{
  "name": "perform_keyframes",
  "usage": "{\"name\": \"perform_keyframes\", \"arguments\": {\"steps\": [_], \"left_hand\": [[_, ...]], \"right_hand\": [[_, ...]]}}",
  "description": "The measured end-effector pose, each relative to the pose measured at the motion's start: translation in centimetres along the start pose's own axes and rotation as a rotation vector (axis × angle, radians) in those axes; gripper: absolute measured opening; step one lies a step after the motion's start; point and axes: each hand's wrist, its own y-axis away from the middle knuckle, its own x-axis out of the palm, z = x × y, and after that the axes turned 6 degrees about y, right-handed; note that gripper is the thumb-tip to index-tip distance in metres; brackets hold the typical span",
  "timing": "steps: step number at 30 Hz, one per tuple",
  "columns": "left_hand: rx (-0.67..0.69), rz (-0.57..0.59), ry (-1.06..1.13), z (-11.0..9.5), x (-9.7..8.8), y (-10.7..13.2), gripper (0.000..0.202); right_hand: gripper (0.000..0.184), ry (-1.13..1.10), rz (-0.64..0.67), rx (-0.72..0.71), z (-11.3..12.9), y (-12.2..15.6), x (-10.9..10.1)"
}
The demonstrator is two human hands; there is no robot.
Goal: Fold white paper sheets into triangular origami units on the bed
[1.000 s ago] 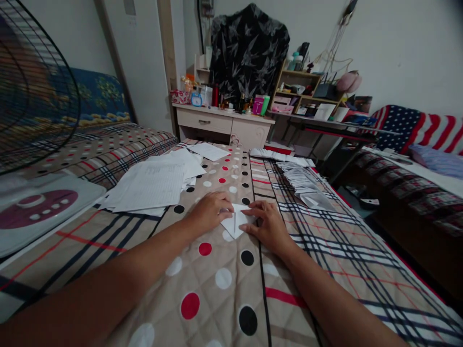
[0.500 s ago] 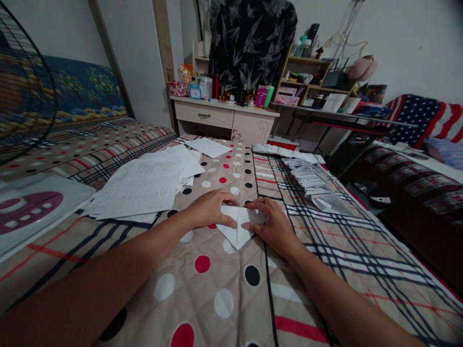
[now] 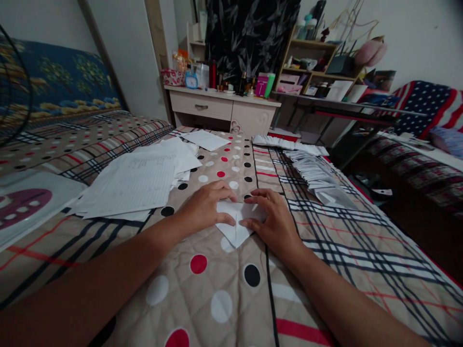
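A small folded sheet of white paper [image 3: 236, 230] lies on the dotted bedspread [image 3: 217, 274], its point toward me and a seam running down its middle. My left hand [image 3: 207, 208] grips its left side, thumb on top and fingers at the far edge. On the right side my right hand [image 3: 274, 219] holds it the same way, thumb and forefinger bent around the paper. The two thumb tips rest close to the seam, one on each side of it.
Loose sheets of paper [image 3: 133, 180] are heaped on the left, with another sheet [image 3: 206, 140] behind them. To the right stretches a row of folded papers [image 3: 311, 173]. A white dresser [image 3: 202, 107] stands beyond the bed, and part of a fan [image 3: 27, 91] shows at far left.
The camera view has shifted a little. Both hands keep hold of the folded paper, and their thumbs have moved only slightly.
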Motion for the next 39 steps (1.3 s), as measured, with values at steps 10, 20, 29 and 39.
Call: {"name": "perform_keyframes", "arguments": {"steps": [10, 20, 29, 39], "left_hand": [[0.045, 0.034, 0.031, 0.0, -0.2, 0.1, 0.006], [0.221, 0.112, -0.214, -0.8, -0.8, 1.0, 0.018], [0.296, 0.223, -0.477, -2.0, -1.0, 2.1, 0.028], [-0.03, 0.107, -0.202, -3.1, -0.4, 2.5, 0.025]], "right_hand": [[0.014, -0.146, 0.086, -0.018, 0.1, 0.1, -0.1], [0.028, -0.022, 0.102, -0.111, 0.0, 0.4, -0.3], [0.031, 0.031, 0.115, -0.123, 0.3, 1.0, -0.3], [0.01, 0.039, 0.132, -0.054, 1.3, 1.1, -1.1]]}}
